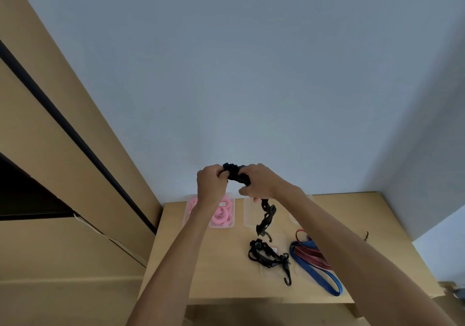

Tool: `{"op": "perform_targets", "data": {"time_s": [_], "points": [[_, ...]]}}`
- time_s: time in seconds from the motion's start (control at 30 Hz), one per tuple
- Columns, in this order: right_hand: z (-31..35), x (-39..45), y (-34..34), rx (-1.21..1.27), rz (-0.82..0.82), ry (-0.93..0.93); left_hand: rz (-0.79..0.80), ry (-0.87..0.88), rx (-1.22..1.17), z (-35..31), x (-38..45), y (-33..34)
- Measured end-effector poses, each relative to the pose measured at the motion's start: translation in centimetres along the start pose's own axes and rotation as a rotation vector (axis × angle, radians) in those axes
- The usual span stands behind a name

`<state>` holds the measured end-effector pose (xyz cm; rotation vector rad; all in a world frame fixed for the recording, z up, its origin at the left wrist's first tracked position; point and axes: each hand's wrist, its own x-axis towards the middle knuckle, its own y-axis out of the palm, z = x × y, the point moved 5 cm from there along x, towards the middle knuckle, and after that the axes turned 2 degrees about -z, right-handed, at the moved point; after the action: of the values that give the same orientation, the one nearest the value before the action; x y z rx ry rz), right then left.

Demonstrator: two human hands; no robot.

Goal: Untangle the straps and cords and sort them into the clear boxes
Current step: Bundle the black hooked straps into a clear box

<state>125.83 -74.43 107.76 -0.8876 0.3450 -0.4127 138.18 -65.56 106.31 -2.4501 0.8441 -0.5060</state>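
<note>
Both my hands are raised above the wooden table [221,270] and grip a black link strap [266,218]. My left hand [210,183] holds its bunched top end, my right hand [259,182] grips it just beside. The rest of the strap hangs down from my right hand, its hook end just above the table. Another black strap with a hook [270,256] lies in a heap on the table. Blue and red striped cords [314,260] lie to its right. A clear box with pink straps [222,216] stands at the back left, and an empty clear box [250,212] beside it.
A pale wall rises directly behind the table. Tan cabinet panels [63,149] with a dark gap stand to the left. A small dark item [366,236] lies near the table's right edge. Part of a third clear box [294,218] shows behind my right forearm.
</note>
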Motion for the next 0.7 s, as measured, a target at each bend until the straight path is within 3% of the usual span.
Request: {"op": "perform_targets", "data": {"time_s": [0.07, 0.13, 0.27, 0.43, 0.7], "points": [[1.1, 0.2, -1.5, -0.138, -0.132, -0.07, 0.041, 0.081, 0.148, -0.2, 0.0, 0.4], [1.5, 0.4, -3.0, -0.107, -0.239, -0.124, 0.141, 0.143, 0.211, -0.8, -0.2, 0.9], [-0.2, 0.6, -5.5, 0.197, -0.367, -0.155, 0.338, 0.189, -0.054, -1.9, -1.1, 0.7], [-2.9, -0.1, -5.1, 0.617, -0.437, -0.116, 0.389, 0.129, -0.364, -4.0, -2.3, 0.5], [-5.3, -0.5, -3.2, 0.892, -0.409, 0.0, 0.583, 0.019, -0.35, -3.1, -3.2, 1.9]]}}
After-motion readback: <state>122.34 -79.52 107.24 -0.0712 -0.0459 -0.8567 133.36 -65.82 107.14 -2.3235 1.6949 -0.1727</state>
